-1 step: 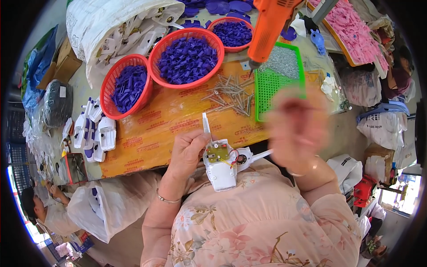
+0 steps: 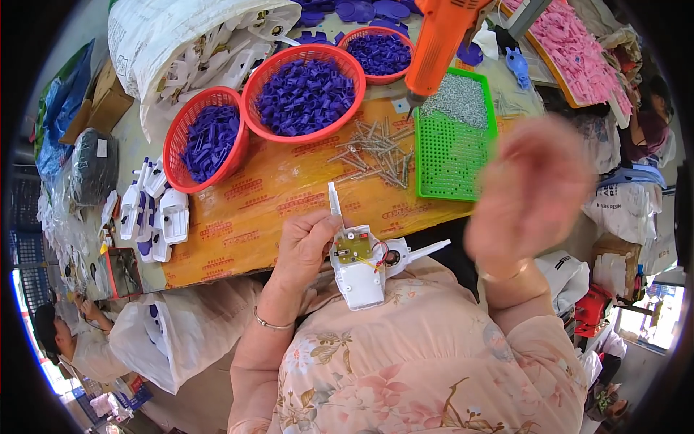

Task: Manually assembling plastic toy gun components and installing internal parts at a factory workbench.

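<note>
Left hand (image 2: pixel 307 242): fingers clamped on white plastic housing (image 2: pixel 360 286), at four o'clock
Right hand (image 2: pixel 533 189): blurred; cannot tell fingers' state
Green rectangular plastic tray (image 2: pixel 442 163): right hand's ten o'clock

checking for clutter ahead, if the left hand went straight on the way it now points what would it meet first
Past the white plastic part it holds, the left hand would probably meet the pile of thin metal pieces, though the hand's height above the table is unclear.

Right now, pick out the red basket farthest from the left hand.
The rightmost basket, nearest the orange tool; the middle basket and left basket are nearer the left hand.
</note>
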`<action>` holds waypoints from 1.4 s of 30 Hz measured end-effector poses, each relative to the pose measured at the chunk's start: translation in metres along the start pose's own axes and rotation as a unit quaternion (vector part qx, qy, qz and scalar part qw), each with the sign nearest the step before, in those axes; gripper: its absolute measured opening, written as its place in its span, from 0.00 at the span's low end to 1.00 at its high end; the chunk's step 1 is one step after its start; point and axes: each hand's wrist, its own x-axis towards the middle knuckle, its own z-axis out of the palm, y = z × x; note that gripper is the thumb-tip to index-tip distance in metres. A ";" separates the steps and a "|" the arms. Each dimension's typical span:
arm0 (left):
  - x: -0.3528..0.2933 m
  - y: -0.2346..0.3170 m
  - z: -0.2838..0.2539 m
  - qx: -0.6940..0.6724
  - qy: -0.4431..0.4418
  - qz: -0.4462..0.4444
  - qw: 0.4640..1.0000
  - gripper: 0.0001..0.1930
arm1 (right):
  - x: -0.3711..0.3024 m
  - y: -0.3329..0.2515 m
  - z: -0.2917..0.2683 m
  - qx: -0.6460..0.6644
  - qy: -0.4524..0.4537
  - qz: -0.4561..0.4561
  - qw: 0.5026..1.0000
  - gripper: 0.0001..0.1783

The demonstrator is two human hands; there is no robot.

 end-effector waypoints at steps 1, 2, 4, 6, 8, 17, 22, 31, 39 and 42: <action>0.001 0.000 0.000 0.008 -0.001 0.008 1.000 0.12 | 0.020 0.009 -0.006 -0.029 0.053 0.012 0.998 0.30; 0.001 0.000 -0.002 0.016 0.003 0.018 1.000 0.12 | 0.044 0.017 -0.007 -0.053 0.104 0.024 0.993 0.34; 0.001 0.000 -0.003 0.023 0.002 0.018 1.000 0.12 | 0.068 0.043 -0.007 -0.067 0.103 0.072 0.990 0.28; 0.001 0.001 -0.002 0.029 0.000 0.018 0.999 0.13 | 0.075 0.068 -0.012 0.082 0.032 0.175 0.981 0.27; 0.000 0.003 -0.001 0.042 -0.006 0.028 0.999 0.13 | 0.080 0.079 -0.008 0.230 -0.041 0.273 0.933 0.27; -0.005 0.009 0.002 0.019 0.001 0.011 1.000 0.12 | 0.085 0.096 0.036 0.196 -0.119 0.325 0.917 0.30; -0.005 0.014 0.003 0.038 0.005 0.001 0.999 0.12 | 0.087 0.110 0.047 0.228 -0.221 0.349 0.882 0.32; 0.005 0.010 0.000 0.024 0.084 -0.030 0.996 0.11 | 0.070 0.061 0.023 0.242 -0.261 0.317 0.879 0.24; 0.022 -0.003 0.005 -0.038 0.066 -0.012 0.997 0.11 | 0.052 0.053 -0.014 0.274 -0.232 0.363 0.860 0.14; 0.026 -0.004 0.009 -0.029 0.077 -0.016 0.996 0.11 | 0.045 0.054 -0.018 0.238 -0.203 0.368 0.875 0.09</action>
